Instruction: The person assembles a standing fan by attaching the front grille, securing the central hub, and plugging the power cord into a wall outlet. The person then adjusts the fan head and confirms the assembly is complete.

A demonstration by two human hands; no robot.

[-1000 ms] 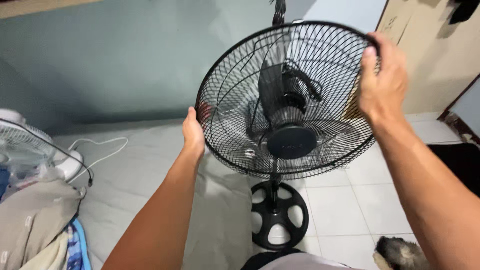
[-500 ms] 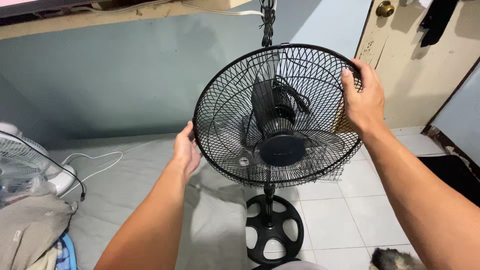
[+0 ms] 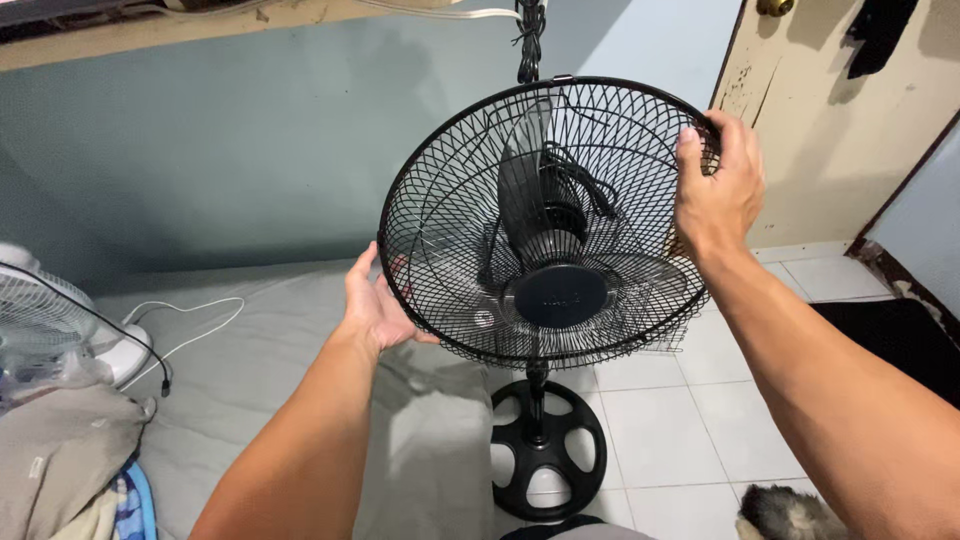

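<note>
In the head view, a black pedestal fan (image 3: 545, 225) stands at the centre, its round wire guard (image 3: 440, 210) tilted so the face looks down toward the camera, with the dark hub cap (image 3: 560, 296) low in the cage and translucent blades (image 3: 640, 280) behind the mesh. The left hand (image 3: 372, 305) sits at about 8 o'clock on the guard's rim, palm up and fingers spread loosely, touching the wire edge rather than clamped on it, so its grip is slack and open. The right hand (image 3: 715, 190) is at about 2 o'clock on the rim, its grip closed around the outer ring with fingers curled over the edge. The fan's post drops to a round black spoked base (image 3: 548, 450) at 6 o'clock on white floor tiles (image 3: 690, 430). At 9 o'clock lies a grey mattress (image 3: 260, 360) touching the base's left side, with a white cable (image 3: 190, 320) and a white table fan (image 3: 40, 320) at its far left. A blue-grey wall (image 3: 230, 140) stands close behind the guard, and a cream door (image 3: 850, 130) at 2 o'clock is just beside the right hand. A furry animal (image 3: 785, 512) lies at 5 o'clock.
</note>
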